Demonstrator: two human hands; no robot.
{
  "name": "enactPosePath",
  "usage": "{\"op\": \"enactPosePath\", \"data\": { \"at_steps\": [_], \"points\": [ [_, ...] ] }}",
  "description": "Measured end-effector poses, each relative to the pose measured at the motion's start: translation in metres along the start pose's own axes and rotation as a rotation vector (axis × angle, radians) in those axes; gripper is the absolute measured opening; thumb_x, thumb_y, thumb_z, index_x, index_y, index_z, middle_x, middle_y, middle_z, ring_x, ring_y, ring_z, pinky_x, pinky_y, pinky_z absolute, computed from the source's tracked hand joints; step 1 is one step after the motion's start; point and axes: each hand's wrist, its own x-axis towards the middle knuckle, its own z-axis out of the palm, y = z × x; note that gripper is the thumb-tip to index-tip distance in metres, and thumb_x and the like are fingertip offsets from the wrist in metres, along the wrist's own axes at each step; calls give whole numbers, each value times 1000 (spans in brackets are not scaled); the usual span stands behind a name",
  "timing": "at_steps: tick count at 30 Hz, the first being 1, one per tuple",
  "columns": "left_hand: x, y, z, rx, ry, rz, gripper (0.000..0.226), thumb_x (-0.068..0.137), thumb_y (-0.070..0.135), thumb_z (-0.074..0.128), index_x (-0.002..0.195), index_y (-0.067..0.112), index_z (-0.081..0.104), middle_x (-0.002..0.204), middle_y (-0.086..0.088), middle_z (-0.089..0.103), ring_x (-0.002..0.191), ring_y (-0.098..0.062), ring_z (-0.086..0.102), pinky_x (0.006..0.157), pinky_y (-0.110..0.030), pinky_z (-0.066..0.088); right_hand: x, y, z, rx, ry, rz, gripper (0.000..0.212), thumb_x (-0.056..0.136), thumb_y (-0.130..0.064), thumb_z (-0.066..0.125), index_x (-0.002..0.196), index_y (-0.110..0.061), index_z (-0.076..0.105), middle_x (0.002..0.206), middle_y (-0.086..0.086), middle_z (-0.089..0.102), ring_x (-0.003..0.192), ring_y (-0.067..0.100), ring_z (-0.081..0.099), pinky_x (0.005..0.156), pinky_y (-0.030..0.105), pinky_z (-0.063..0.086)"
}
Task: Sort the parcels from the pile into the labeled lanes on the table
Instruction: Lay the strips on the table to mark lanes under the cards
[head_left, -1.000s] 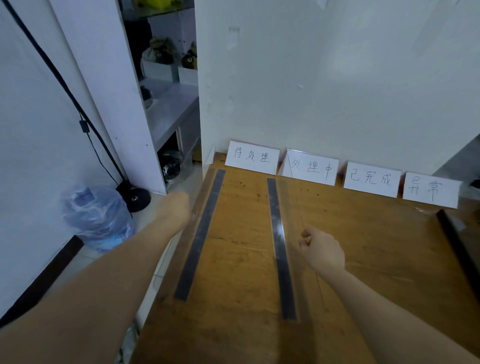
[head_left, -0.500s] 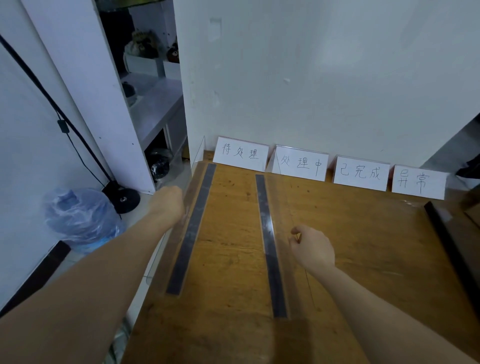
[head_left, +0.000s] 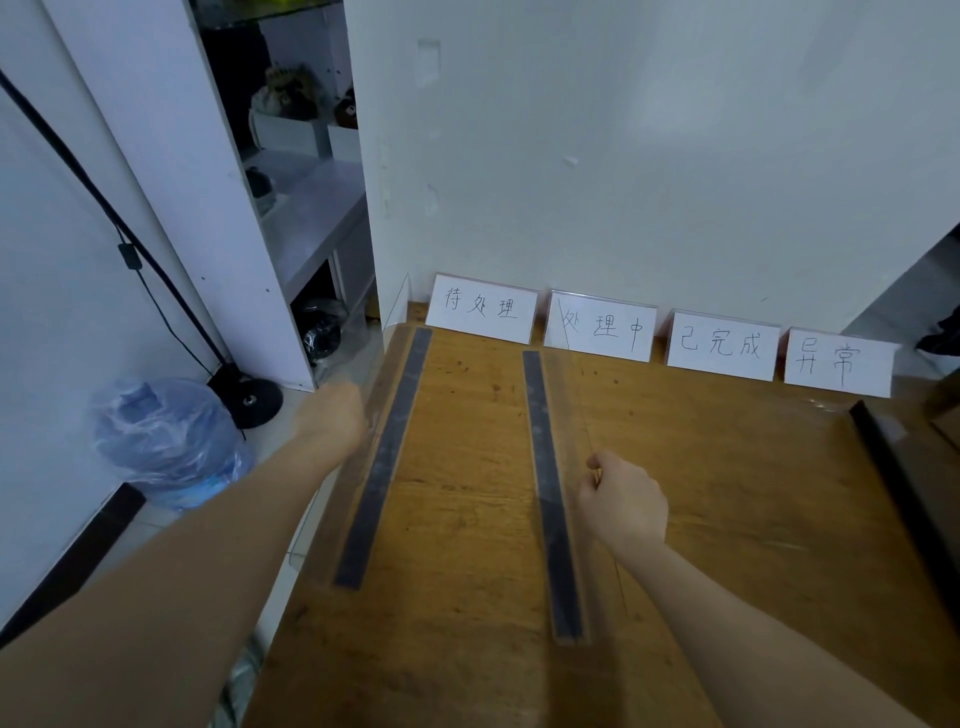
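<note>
Hands: both reach forward over the near-left part of the table (head_left: 727, 493), well apart, one at each clear divider.
Right hand (head_left: 623, 501): fingers curled, thumb and forefinger pinching the thin top edge of the middle divider (head_left: 546, 483), about halfway along it.
Left hand (head_left: 332, 418): back of the hand to the camera, set against the outer face of the left divider (head_left: 387, 457) at the table's left edge; the fingers are hidden, so I cannot tell whether it grips the panel.
Dividers: clear upright panels, each on a dark base strip, running from the near side towards the wall and roughly parallel.
Lane: bare wood between the two dividers, in front of the first card.
Cards: four white handwritten labels lean on the wall at the table's far edge, left to right 待处理 (head_left: 480, 310), 处理中 (head_left: 600, 327), 已完成 (head_left: 722, 345), 异常 (head_left: 836, 364).
Right edge: dark strip (head_left: 893, 483) lying along the table's right side, under clear plastic.
Floor, left: water bottle (head_left: 166, 441) wrapped in clear plastic, just beside a round black stand base (head_left: 252, 402) with a cable rising from it.
Beyond: white shelving (head_left: 311, 208) holding small items too dim to identify.
</note>
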Motion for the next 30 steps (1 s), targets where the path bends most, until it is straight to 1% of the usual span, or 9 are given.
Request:
{"op": "enactPosePath", "data": {
  "at_steps": [3, 7, 11, 13, 15, 19, 24, 27, 30],
  "points": [
    [0, -2, 2, 8, 8, 5, 28, 93, 1, 50, 119, 1, 60, 108, -17, 64, 94, -32, 63, 68, -33, 46, 2, -2, -1, 15, -6, 0, 16, 102, -24, 53, 111, -17, 63, 85, -6, 63, 74, 9, 64, 67, 26, 58],
    [-2, 0, 3, 18, 11, -6, 32, 93, 0, 49, 123, 2, 59, 112, -18, 64, 98, -33, 63, 73, -35, 49, 5, -7, 0, 33, -19, -4, 17, 102, -22, 52, 113, -17, 64, 85, -6, 63, 74, 9, 63, 65, 23, 54],
    [-1, 0, 4, 16, 17, 13, 29, 93, 0, 49, 120, 0, 60, 109, -18, 65, 97, -32, 64, 72, -34, 48, 6, -12, 6, 53, -26, 15, 18, 100, -22, 53, 112, -15, 65, 87, -2, 66, 76, 13, 65, 71, 33, 60],
    [-3, 0, 2, 11, 13, 16, 23, 93, 2, 50, 114, -1, 61, 106, -18, 65, 95, -32, 64, 69, -34, 46, 5, -16, 8, 51, -23, 32, 20, 100, -22, 54, 114, -14, 65, 89, -1, 66, 78, 15, 67, 72, 34, 61],
    [-4, 0, 1, 3, 10, 19, 21, 94, 6, 52, 111, -2, 61, 105, -19, 65, 94, -33, 63, 69, -34, 46, 5, -18, 10, 32, -22, 38, 21, 99, -23, 55, 115, -13, 65, 91, 0, 67, 80, 17, 68, 73, 35, 62],
    [-4, -1, 0, -6, 11, 9, 24, 93, 8, 53, 115, -1, 60, 108, -19, 64, 97, -33, 63, 75, -37, 49, 6, -20, 11, 11, -28, 51, 22, 98, -23, 58, 117, -13, 65, 95, 0, 69, 82, 16, 69, 72, 32, 62],
    [-4, -1, -1, -3, 0, 17, 27, 94, 9, 53, 119, 1, 59, 112, -18, 64, 100, -33, 62, 76, -36, 48, 8, -24, 12, -1, -24, 61, 23, 99, -25, 58, 117, -13, 66, 97, 0, 69, 83, 16, 69, 71, 31, 61],
    [-4, -1, -1, -10, 7, 30, 18, 93, 6, 52, 107, -1, 60, 105, -19, 65, 93, -32, 62, 67, -33, 43, 8, -26, 14, 2, -16, 66, 19, 99, -27, 56, 110, -15, 67, 88, -3, 67, 77, 14, 68, 69, 31, 61],
    [-6, -1, -1, -12, 10, 42, 12, 93, 8, 52, 95, -1, 60, 97, -18, 64, 88, -32, 61, 64, -33, 41, 8, -24, 15, 12, -23, 59, 18, 98, -28, 59, 110, -17, 66, 87, -4, 67, 74, 12, 68, 68, 30, 62]
  ]
}}
